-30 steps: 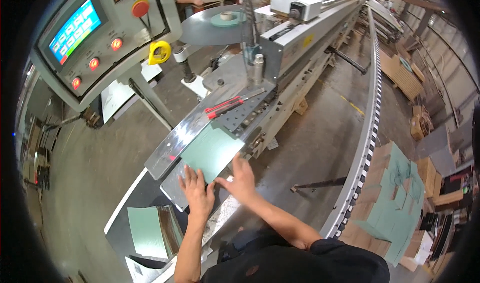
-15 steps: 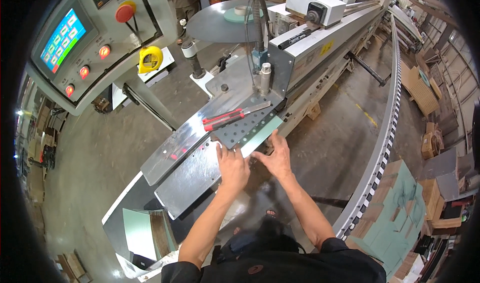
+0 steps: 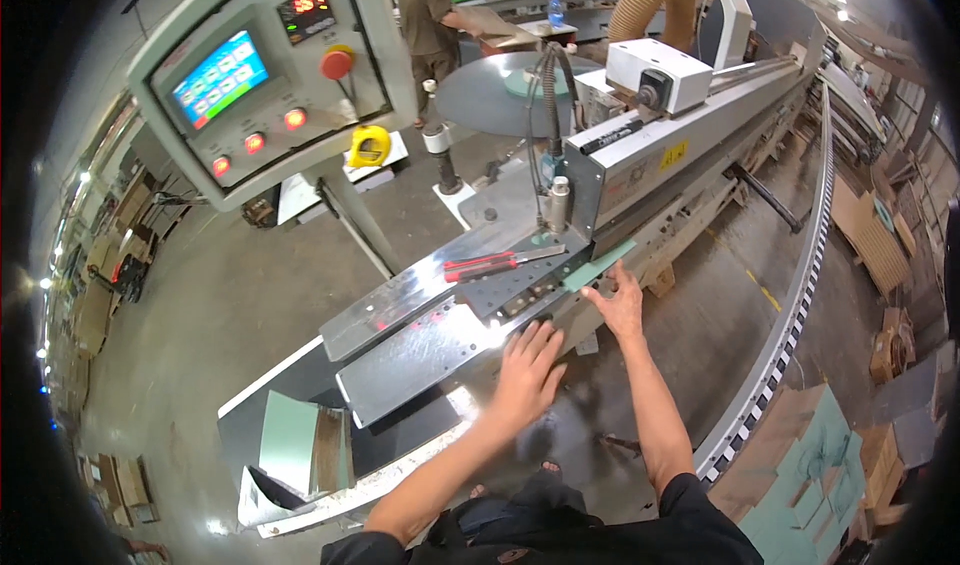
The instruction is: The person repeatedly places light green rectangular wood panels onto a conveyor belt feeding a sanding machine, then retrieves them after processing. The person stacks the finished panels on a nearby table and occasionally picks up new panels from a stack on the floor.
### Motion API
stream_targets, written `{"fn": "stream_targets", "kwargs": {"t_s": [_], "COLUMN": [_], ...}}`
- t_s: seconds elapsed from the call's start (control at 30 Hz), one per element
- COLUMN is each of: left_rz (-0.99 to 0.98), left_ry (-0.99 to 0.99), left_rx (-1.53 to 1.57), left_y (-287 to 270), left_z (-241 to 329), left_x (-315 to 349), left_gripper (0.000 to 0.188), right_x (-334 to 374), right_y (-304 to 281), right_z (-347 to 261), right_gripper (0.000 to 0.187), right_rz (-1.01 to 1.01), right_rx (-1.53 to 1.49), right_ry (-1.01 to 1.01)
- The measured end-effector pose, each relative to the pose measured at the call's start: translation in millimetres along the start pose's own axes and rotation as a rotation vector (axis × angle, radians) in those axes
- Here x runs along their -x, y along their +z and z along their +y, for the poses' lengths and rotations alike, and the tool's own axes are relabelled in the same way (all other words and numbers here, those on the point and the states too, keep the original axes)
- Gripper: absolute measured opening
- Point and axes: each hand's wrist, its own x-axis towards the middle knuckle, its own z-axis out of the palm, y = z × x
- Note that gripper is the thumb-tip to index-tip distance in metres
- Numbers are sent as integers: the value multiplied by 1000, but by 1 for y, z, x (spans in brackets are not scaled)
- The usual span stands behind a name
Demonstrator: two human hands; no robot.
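We observe a long grey machine [image 3: 650,170] running from the centre to the upper right, and a curved rail [image 3: 812,235] with a striped edge standing well apart on the right. A control panel [image 3: 290,75] with a lit screen overhangs the upper left. Near the lower right we record a large stack of green panels [image 3: 810,465]. Behind the machine's near end stand a co-worker [image 3: 427,25] and a round grey disc [image 3: 480,95]. A bare metal plate [image 3: 420,355] leads up to a dark perforated plate [image 3: 525,285], with a bundle of green boards [image 3: 287,440] at lower left. A red-and-black knife [image 3: 490,263] lies across the perforated plate, close beside the work; a yellow tape measure [image 3: 370,146] sits below the panel.

We find the left hand [image 3: 527,370] flat, fingers extended, over the machine's near edge and apart from the work; contact beneath it we cannot tell. The right hand [image 3: 622,305] has thumb and fingers spread wide, fingertips at the outer edge of a green board [image 3: 600,267]. That board shows as a narrow strip along the machine's side, its inner part hidden.
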Motion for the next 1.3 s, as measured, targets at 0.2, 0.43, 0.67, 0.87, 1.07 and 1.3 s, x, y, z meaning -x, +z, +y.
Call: {"fn": "stream_targets", "kwargs": {"t_s": [0.2,0.43,0.67,0.87,1.07,1.3], "left_rz": [296,8,-106,-97,-35,-127], "left_ry": [-275,-906,-1063,-990,-892,-452], "left_rx": [-338,-668,-471,-599,-657,-506], "left_y": [-188,-331,-337,-323,-336,-303], "left_z": [-32,-91,-102,-99,-97,-58], "left_x": [146,289,318,312,317,203], "left_gripper": [64,118,131,129,121,118], "right_x": [51,170,233,248,259,278], "right_y": [19,46,60,65,72,68], "right_z": [-44,-128,-189,-197,-209,-225], "right_gripper": [70,49,42,42,41,43], "right_rz": [226,-6,-185,-150,-141,-230], "right_rx": [-158,-355,-281,-272,-296,-430], "right_ry": [20,67,-58,-135,-170,12]}}
